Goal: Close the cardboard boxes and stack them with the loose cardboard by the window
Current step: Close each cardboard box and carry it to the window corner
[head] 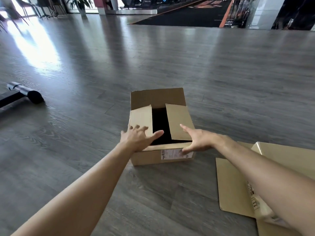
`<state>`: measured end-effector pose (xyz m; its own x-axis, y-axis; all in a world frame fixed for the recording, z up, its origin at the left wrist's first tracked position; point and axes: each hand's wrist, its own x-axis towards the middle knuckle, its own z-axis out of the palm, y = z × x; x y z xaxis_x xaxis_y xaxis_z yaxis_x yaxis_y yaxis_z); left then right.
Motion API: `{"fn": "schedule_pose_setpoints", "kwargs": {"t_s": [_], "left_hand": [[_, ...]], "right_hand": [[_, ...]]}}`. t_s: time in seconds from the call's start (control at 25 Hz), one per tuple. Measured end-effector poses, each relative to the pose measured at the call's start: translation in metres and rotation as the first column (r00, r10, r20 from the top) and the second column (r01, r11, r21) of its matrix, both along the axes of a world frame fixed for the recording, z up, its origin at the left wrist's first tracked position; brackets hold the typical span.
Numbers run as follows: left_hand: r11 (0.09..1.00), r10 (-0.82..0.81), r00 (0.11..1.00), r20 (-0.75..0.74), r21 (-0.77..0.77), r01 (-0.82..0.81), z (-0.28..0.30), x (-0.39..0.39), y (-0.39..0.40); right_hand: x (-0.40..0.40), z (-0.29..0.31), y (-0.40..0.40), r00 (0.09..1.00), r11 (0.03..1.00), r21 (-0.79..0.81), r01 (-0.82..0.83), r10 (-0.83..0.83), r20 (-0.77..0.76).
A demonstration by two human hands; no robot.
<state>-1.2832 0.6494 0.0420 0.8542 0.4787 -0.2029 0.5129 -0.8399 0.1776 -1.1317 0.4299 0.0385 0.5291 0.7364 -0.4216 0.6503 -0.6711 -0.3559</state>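
Down on the grey plank floor sits a half-open box, with both bare arms stretched out to it. Its far flap stands upright, while the two side flaps are folded part-way in, leaving a dark gap between them. A white label shows on the near wall.

The left hand rests at the near left corner, fingers spread wide: the fingertips lie on the left flap and the thumb points across the dark gap. It grips nothing. The right hand is also splayed open, its forefinger lying on the right flap and its thumb down over the near wall by the label; it holds nothing either.

Just right of the box, under the right forearm, lies loose cardboard, flat on the floor, partly cut off by the frame edge. Well apart at far left lies a dark roll with a silver end, beside a black bar. At the far top left stands a plant near bright window glare, and a black mat lies beyond
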Motion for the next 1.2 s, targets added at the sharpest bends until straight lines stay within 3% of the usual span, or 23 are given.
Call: {"fn": "schedule_pose_setpoints", "kwargs": {"t_s": [0.12, 0.28, 0.48, 0.76, 1.2], "left_hand": [[0.995, -0.040, 0.982, 0.187, 0.095, 0.023, 0.027, 0.012, 0.013], [0.976, -0.090, 0.954, 0.285, 0.218, 0.027, 0.030, 0.026, 0.019], [0.970, -0.017, 0.938, 0.346, 0.234, -0.068, -0.002, 0.036, 0.035], [0.988, 0.014, 0.937, 0.350, 0.141, -0.068, -0.054, 0.039, 0.059], [0.999, 0.015, 0.986, 0.167, 0.029, -0.020, -0.105, 0.052, 0.070]], "right_hand": [[0.015, 0.020, 0.006, 0.997, 0.990, 0.122, 0.073, -0.077, 0.025], [0.025, 0.023, 0.021, 0.962, 0.949, 0.282, 0.143, -0.200, 0.184], [0.033, -0.002, 0.040, 0.836, 0.947, 0.274, 0.168, -0.284, 0.469], [0.051, -0.050, 0.052, 0.849, 0.904, 0.296, 0.309, -0.403, 0.341], [0.065, -0.109, 0.061, 0.870, 0.888, 0.248, 0.386, -0.440, 0.223]]}}
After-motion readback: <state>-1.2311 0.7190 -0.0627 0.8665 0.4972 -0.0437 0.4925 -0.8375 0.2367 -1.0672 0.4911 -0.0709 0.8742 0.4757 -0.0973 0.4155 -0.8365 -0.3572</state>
